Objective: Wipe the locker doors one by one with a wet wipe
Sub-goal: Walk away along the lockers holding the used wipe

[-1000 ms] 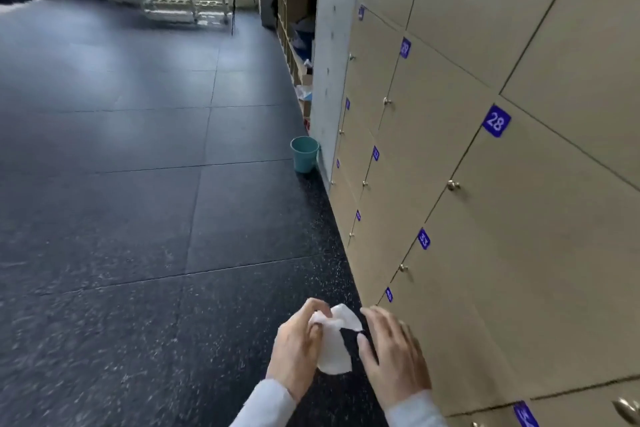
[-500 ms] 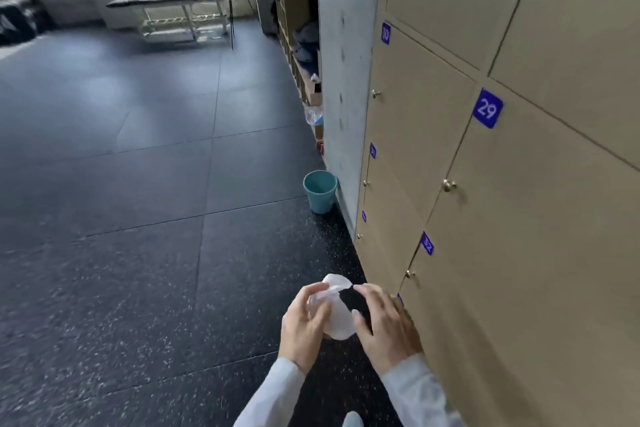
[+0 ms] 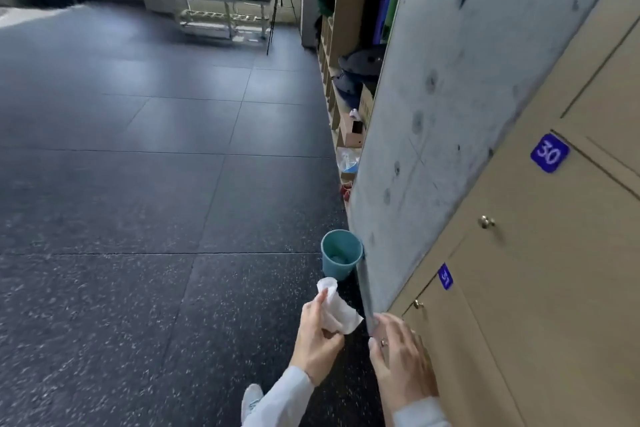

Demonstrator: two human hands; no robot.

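Observation:
A crumpled white wet wipe (image 3: 335, 309) is pinched in my left hand (image 3: 317, 340), low in the view over the dark floor. Just to its right, my right hand (image 3: 403, 360) hangs with fingers spread and nothing in it, close to the lower locker doors. Tan locker doors run along the right: door 30 (image 3: 540, 218) with a small brass knob (image 3: 486, 221), and door 31 (image 3: 485, 340) below it with its own knob (image 3: 418, 304). Neither hand touches a door.
A teal bucket (image 3: 340, 254) stands on the floor against the grey end panel (image 3: 433, 114) of the lockers, just beyond my hands. Past it, open shelves (image 3: 349, 90) hold bags and boxes. A bench (image 3: 221, 7) and tripod (image 3: 280, 7) stand by the far window.
The view has moved forward along the lockers, from door 28 to door 30, nearing the bucket. My right hand has let go of the wipe; only my left hand holds it now.

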